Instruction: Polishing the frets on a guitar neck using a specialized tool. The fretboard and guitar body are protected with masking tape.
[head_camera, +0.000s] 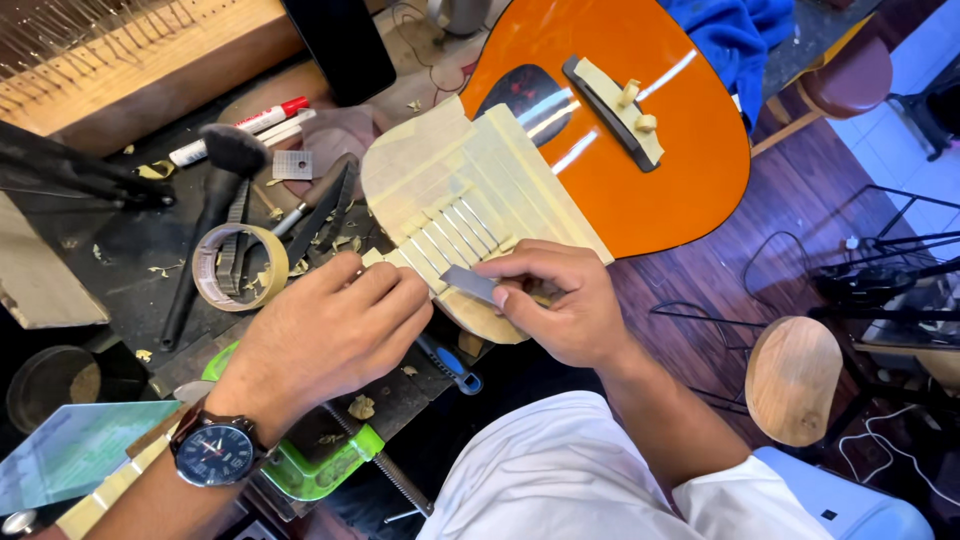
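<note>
- Nearest to the camera is the white shirt (560, 480) of the person, and just beyond it the left wrist with a dark watch (213, 450).
- The left hand (330, 335) lies curled, fingers together, on the near end of the guitar (620, 130); it presses down on the taped neck but I cannot tell if it grips anything.
- The right hand (560, 300) is pinched closed on a small flat metal file (468, 283), thumb and fingers on its right end, the free end pointing left over the frets (455, 235).
- The guitar lies on the bench (110, 250), its orange body far and right, its neck end near, between the two hands. Strips of pale masking tape (440, 170) cover the wood around the frets.
- The file seems thin, stiff and light, perhaps a little slippery; a hold close to its end looks good for control.
- The guitar is probably light and hollow, with a glossy top easy to scratch; it is better to hold it at the taped part.
- To the left lie a roll of tape (240, 266), a brush (232, 150) and a marker (240, 128).
</note>
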